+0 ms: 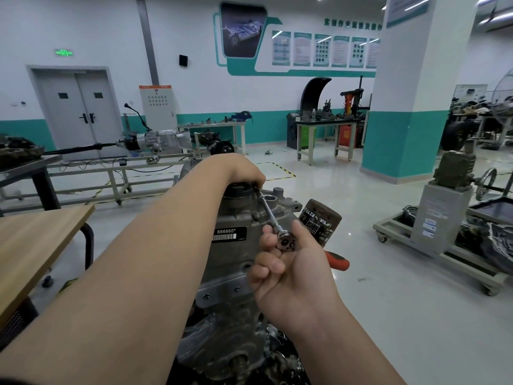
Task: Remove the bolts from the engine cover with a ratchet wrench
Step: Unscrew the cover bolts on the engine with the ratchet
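Alignment matters most in the head view: the extension (268, 209) runs as a thin steel rod from the ratchet (286, 241) at centre frame up and to the left. Its far end disappears under the left hand (241, 170) at the top of the engine cover (230, 262). The bolt is hidden beneath those fingers, so whether the socket sits fully on it cannot be told. It lies up and left of the right hand (291, 265), along the rod's long axis, and the left hand is the nearer of the two. The left arm crosses the frame from the lower left, wrist bent down, fingers curled over the rod's far tip, apparently steadying it on the fastener. The right hand comes up from the lower right with its palm toward the camera, fingers and thumb wrapped round the ratchet head. The red and black handle (337, 259) juts out to the right from behind that hand, below an oil filter (319, 220). The cover stands upright in mid frame with a barcode label on its face. The next swing probably has to turn about the rod's axis, with the rod kept straight so the socket does not slip off. The filter near the handle may limit the sweep.
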`<state>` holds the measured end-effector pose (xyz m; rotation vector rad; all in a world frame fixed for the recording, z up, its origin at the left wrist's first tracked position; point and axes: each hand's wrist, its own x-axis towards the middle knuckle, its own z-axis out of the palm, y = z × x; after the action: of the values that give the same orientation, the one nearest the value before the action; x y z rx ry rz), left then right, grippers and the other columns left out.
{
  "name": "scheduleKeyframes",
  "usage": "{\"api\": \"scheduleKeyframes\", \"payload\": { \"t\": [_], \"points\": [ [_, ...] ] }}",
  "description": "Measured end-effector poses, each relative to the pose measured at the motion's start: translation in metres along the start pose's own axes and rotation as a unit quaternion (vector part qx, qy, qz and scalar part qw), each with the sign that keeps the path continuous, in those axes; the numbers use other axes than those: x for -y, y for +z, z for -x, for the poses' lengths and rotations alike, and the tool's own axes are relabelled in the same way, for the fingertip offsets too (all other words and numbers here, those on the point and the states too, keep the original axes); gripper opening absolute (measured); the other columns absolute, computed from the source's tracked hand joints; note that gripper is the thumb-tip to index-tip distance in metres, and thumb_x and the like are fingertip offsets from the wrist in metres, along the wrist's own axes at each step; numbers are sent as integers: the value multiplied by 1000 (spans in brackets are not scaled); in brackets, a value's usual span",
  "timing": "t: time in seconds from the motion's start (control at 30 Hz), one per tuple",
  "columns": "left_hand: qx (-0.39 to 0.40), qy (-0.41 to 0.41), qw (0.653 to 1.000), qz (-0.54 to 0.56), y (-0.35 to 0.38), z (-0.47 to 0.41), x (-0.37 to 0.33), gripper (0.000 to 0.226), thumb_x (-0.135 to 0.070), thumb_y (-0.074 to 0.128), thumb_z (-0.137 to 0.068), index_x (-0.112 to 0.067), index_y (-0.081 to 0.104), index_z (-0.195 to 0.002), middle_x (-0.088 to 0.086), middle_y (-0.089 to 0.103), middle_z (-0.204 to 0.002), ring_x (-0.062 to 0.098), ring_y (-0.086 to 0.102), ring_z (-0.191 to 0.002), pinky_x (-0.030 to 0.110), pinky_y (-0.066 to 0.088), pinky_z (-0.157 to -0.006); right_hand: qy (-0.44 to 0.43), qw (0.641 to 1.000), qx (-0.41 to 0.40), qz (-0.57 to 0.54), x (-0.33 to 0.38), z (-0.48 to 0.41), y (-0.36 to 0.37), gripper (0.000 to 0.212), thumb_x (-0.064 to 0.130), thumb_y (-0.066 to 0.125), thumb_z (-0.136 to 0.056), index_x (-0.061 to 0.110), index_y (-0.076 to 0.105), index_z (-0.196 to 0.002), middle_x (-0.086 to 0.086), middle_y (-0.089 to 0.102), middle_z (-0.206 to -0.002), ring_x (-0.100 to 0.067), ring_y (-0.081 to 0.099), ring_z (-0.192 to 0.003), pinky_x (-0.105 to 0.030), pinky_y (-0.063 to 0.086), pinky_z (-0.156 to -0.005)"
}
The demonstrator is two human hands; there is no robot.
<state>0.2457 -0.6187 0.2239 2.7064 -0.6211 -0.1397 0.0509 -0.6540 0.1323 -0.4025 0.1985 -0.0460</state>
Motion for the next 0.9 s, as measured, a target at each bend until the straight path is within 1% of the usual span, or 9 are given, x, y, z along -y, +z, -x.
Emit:
{"api": "scheduleKeyframes", "payload": {
  "t": [0.13,0.23,0.4,0.53,0.63,0.67,0.73,0.8,0.9],
  "points": [
    [0,2,1000,-4,0,1,-1,21,-37,67,-76,-16,63,-77,4,57,-83,19,52,-67,28,39,-57,-38,992,-27,119,-2,-1,-4,44,50,45,-97,12,62,-84,3,53,-53,-11,32,-31,-19,34,-35],
    [7,1,1000,-2,-2,2,-1,20,-34,67,-76,-16,61,-74,4,57,-81,20,52,-65,27,41,-57,-116,941,-44,314,3,-2,-9,39,45,43,-101,9,57,-98,-2,62,-57,-16,42,-34,-20,37,-38],
    [16,-5,1000,6,-3,3,-2,20,-34,68,-75,-15,64,-76,6,61,-82,21,55,-65,28,44,-58,-242,762,-77,595,18,-3,-7,16,40,45,-99,26,50,-105,3,66,-65,-11,58,-48,-26,46,-47],
    [14,-7,1000,15,-2,2,-1,25,-35,70,-72,-13,70,-84,8,66,-89,24,63,-74,32,52,-68,-295,568,-96,762,23,-2,-2,20,47,40,-99,29,34,-108,7,61,-84,-13,60,-77,-33,46,-62],
    [17,-8,999,28,1,1,-1,30,-35,69,-73,-11,73,-91,11,69,-95,27,66,-82,40,54,-83,-331,470,-87,814,23,-2,-1,22,45,37,-100,28,29,-111,11,54,-74,-11,53,-66,-30,39,-52],
    [16,-9,999,29,1,1,-1,31,-36,68,-73,-12,73,-92,10,69,-96,26,65,-81,40,54,-83,-336,463,-85,816,23,-4,-1,22,45,36,-100,27,29,-110,11,53,-72,-10,51,-64,-29,37,-51],
    [14,-7,1000,24,1,2,-1,30,-37,70,-71,-13,73,-89,9,68,-94,25,64,-80,39,54,-80,-325,501,-85,797,23,-6,-2,21,45,38,-99,27,32,-109,11,55,-76,-12,54,-70,-32,41,-56],
    [11,-5,1000,15,0,3,-1,24,-36,70,-71,-15,70,-81,7,65,-87,22,60,-71,32,50,-65,-302,584,-83,749,23,-7,-3,21,45,40,-98,28,39,-112,8,59,-82,-14,59,-79,-34,45,-66],
    [5,-5,1000,5,0,4,0,22,-37,69,-71,-16,68,-79,5,62,-84,19,57,-67,28,42,-56,-282,696,-77,656,23,-9,-4,14,43,44,-98,31,47,-104,6,62,-78,-11,60,-70,-33,45,-64]
  ]
}}
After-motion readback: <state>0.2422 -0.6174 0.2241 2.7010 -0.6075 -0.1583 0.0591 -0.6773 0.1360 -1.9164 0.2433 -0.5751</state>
